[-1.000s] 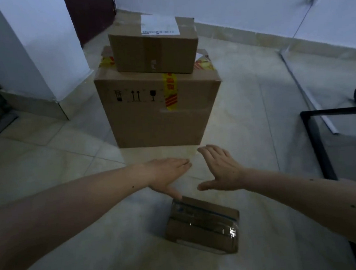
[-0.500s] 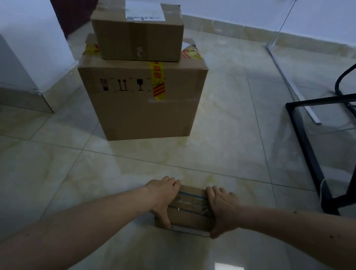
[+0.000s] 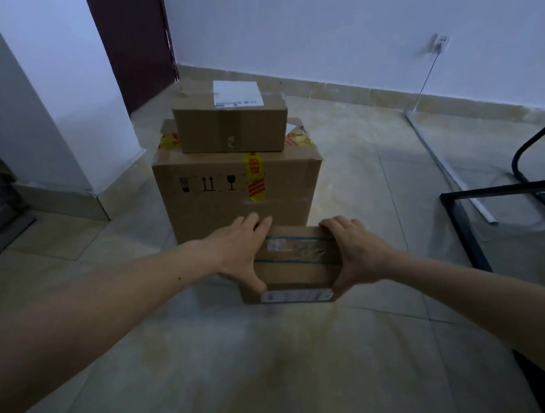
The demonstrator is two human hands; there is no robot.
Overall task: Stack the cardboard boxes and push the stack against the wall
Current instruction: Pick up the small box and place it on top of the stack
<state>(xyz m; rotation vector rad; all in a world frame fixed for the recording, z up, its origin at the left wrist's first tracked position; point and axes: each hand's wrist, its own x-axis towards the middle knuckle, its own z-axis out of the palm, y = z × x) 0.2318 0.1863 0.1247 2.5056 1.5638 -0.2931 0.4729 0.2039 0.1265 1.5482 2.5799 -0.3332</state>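
While both hands are gripping it, the small taped box (image 3: pixel 296 262) is sitting just below centre frame, overlapping the lower front of the stack in the view. Can't tell whether it's resting on the floor (image 3: pixel 275 361) or lifted a bit. Left hand (image 3: pixel 240 252) is clamping the box's left side, fingers stretching fwd along the edge, thumb hooking round the near left corner. Right hand (image 3: pixel 353 252) is clamping the right side, fingers curling over the far right corner, thumb pressing the near right corner. Clear tape w/ blue lines is running across the box top, and a white label is showing on its near face.

Behind it, centre frame, the large cardboard box (image 3: pixel 237 189) is standing on the floor w/ handling symbols printed on its front and a yellow-red tape strip coming down from its top edge. The medium cardboard box (image 3: pixel 230 132) is resting on top of it, carrying a white shipping label on its top.

Stack is standing apart from the back wall (image 3: pixel 332 24) across the upper frame. A dark door (image 3: pixel 134 45) is showing upper left beside a white pillar (image 3: pixel 53 92). At right edge, a black metal frame (image 3: pixel 466 228) is standing on the floor, and a white cable (image 3: pixel 426 79) is dropping from a wall socket (image 3: pixel 440 44), upper right.
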